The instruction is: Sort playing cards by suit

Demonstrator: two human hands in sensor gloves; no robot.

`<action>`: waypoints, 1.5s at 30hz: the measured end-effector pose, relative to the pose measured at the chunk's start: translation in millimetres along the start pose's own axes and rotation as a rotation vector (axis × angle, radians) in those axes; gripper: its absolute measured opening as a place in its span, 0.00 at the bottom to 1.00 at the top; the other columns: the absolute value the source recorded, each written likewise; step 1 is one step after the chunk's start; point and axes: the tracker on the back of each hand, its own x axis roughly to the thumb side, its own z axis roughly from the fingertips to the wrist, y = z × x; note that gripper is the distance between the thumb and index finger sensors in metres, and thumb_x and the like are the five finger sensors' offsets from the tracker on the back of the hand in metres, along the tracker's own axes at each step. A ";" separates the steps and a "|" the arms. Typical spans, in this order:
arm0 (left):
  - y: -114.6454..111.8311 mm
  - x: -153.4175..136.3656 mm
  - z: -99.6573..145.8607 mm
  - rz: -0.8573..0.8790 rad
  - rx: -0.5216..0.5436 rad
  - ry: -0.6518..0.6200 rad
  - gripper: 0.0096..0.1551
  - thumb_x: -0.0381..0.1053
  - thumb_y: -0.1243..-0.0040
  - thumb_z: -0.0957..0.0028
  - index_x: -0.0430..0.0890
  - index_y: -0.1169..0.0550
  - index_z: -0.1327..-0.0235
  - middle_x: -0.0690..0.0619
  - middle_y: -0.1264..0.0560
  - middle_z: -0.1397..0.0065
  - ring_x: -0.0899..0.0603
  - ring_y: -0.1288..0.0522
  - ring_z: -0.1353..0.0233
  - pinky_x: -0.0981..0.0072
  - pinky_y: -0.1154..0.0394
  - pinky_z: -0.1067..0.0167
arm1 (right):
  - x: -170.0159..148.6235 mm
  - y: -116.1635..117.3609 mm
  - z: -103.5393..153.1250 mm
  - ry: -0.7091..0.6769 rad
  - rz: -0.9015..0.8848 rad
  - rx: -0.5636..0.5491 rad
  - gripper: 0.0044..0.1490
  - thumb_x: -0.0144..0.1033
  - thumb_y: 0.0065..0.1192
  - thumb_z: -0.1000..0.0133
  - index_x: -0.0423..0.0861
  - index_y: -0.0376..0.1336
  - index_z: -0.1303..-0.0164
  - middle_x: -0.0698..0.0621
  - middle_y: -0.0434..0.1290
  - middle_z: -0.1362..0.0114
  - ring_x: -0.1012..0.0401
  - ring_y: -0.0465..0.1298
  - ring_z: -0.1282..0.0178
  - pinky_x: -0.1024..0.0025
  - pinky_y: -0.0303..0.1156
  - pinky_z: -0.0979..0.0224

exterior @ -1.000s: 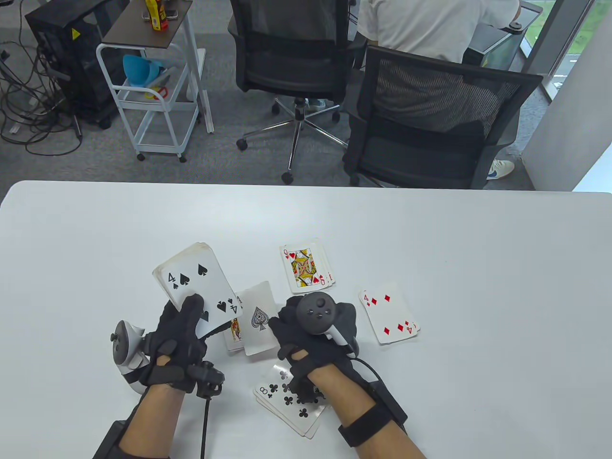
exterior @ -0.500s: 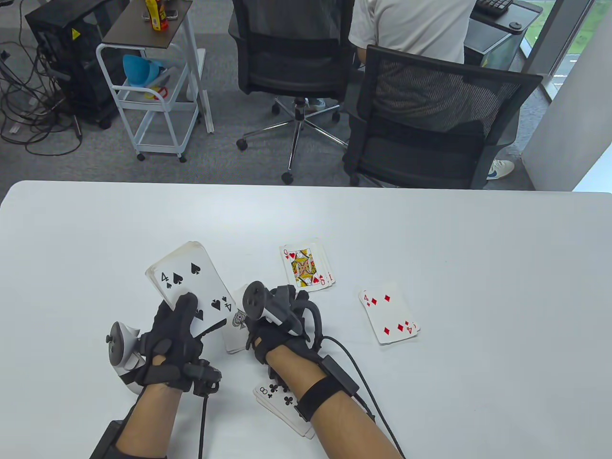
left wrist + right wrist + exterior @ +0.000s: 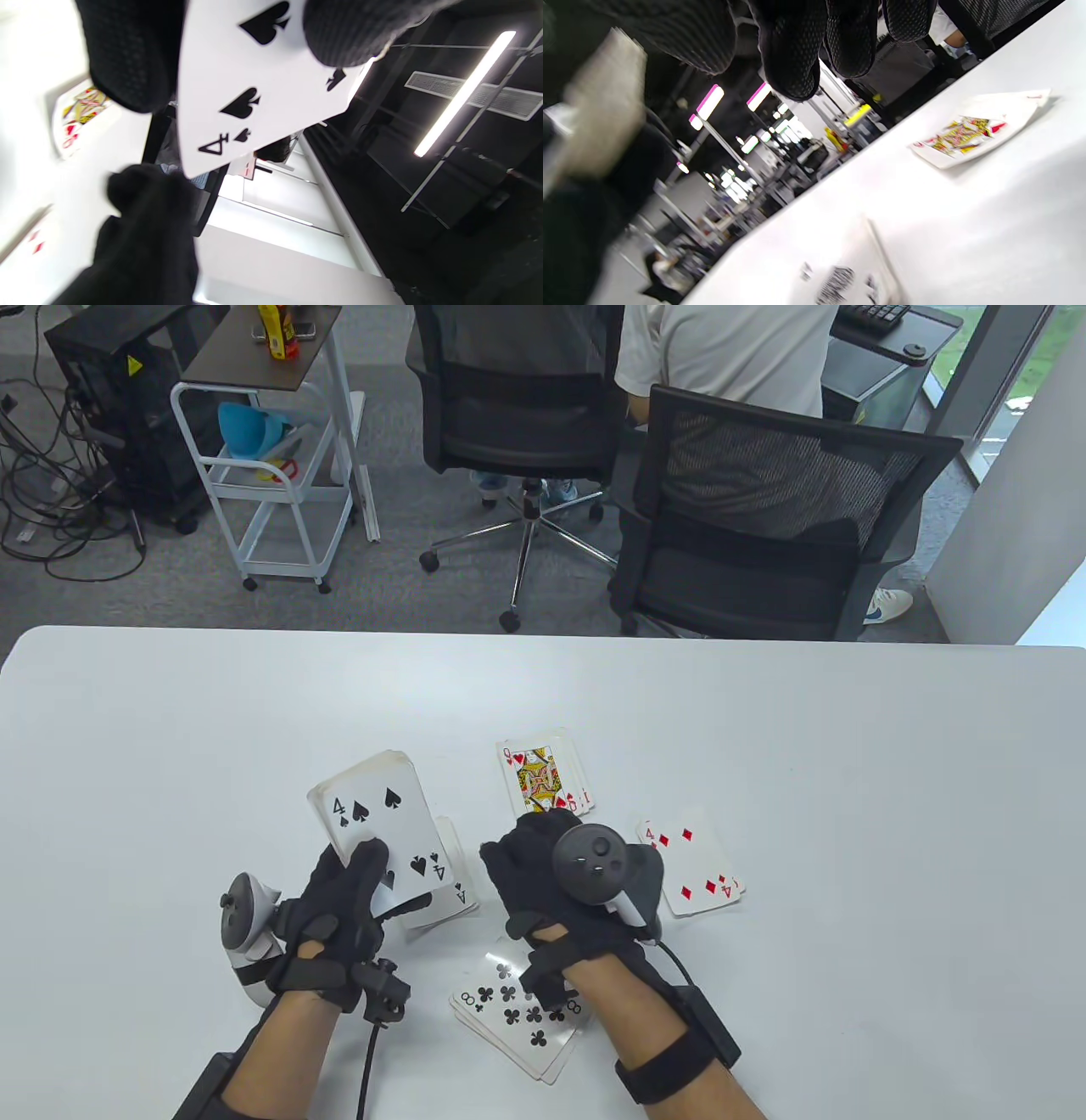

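You are sorting cards by suit on the white counter.
Your left hand is gripping the deck, four of spades up. Your right hand is hovering palm-down, fingers loosely curled, holding nothing. Hearts pile beyond it, diamonds pile right, clubs pile under its wrist, spades pile between your hands.

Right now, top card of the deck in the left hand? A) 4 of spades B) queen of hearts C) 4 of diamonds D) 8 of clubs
A: the left hand grips the deck with the 4 of spades face up on top, its black pips and the 4 index also clear in the left wrist view.
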 end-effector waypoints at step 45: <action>-9.7 -33.2 2.6 -0.082 -0.021 0.154 0.35 0.59 0.35 0.43 0.52 0.34 0.26 0.52 0.27 0.26 0.39 0.21 0.31 0.53 0.15 0.46 | -19.7 16.2 28.2 -0.071 0.089 -0.117 0.25 0.43 0.70 0.42 0.38 0.70 0.44 0.39 0.67 0.26 0.37 0.60 0.21 0.28 0.49 0.25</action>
